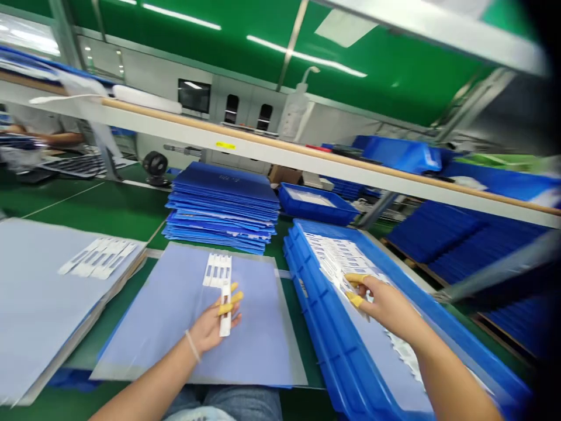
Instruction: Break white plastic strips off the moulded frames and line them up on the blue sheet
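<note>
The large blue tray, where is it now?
In the head view, the large blue tray is at right, under the right hand, nearer than the smaller tray.

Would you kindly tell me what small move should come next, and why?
Probably set down the strip beside the white row on the sheet: the left hand holds it near the row's right end, while the right hand is over the tray.

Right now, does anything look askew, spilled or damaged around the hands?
Slightly askew: the white pieces beside the right hand overlap at uneven angles in the blue tray, unlike the neater rows farther back. No spill or damage is evident.
</note>
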### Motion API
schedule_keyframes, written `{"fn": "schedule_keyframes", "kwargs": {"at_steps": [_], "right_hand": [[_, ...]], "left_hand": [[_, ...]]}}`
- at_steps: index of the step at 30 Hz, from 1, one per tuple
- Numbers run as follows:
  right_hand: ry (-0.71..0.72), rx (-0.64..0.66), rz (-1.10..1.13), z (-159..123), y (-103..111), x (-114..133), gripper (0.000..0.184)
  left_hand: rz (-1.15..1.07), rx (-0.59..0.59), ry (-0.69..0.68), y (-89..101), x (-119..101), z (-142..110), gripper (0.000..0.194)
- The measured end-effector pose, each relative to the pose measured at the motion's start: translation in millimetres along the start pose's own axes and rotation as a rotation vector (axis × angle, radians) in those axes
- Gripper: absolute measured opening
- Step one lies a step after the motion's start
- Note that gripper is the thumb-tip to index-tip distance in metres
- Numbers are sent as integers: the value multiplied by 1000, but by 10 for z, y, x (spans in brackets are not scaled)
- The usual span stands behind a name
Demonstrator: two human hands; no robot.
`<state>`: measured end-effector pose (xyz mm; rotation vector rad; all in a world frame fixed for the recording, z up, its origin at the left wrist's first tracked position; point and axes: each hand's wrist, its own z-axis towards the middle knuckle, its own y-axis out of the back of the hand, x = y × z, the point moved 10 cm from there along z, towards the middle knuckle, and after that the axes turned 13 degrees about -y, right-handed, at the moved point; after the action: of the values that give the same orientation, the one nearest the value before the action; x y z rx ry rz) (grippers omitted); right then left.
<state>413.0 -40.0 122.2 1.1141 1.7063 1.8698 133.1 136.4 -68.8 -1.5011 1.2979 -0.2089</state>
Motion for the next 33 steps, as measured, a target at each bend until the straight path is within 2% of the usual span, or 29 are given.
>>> {"fn": "schedule_keyframes", "kwargs": {"at_steps": [3, 6, 9, 12, 16, 21, 24, 29, 31, 33], "right_hand": [[121, 41, 251, -229, -257, 798, 48], [159, 191, 353, -376, -783, 1468, 49], [111, 250, 286, -416, -1223, 1877, 43], [77, 253, 204, -440, -1440, 2131, 41], [94, 228, 92, -529, -1518, 2353, 39], [108, 180, 9, -635, -1525, 2443, 41], [129, 168, -5, -678, -1540, 2458, 40], [220, 110, 39, -754, -1525, 2491, 34], [293, 41, 146, -803, -1411, 2487, 33], [392, -56, 322, -875, -1197, 2444, 32]], "left_hand": [[-79, 128, -28, -358, -26, -25, 59], [-127, 326, -77, -594, -135, -151, 49], [-153, 456, -170, -633, -311, -294, 40], [-149, 398, -270, -477, -458, -314, 41], [-111, 193, -397, -236, -567, -253, 34], [-67, 54, -428, -180, -535, -236, 41], [-107, 52, -399, -162, -481, -205, 42], [-124, 122, -315, -160, -418, -154, 35], [-140, 163, -268, -202, -423, -183, 33], [-144, 193, -233, -246, -463, -247, 33]]}}
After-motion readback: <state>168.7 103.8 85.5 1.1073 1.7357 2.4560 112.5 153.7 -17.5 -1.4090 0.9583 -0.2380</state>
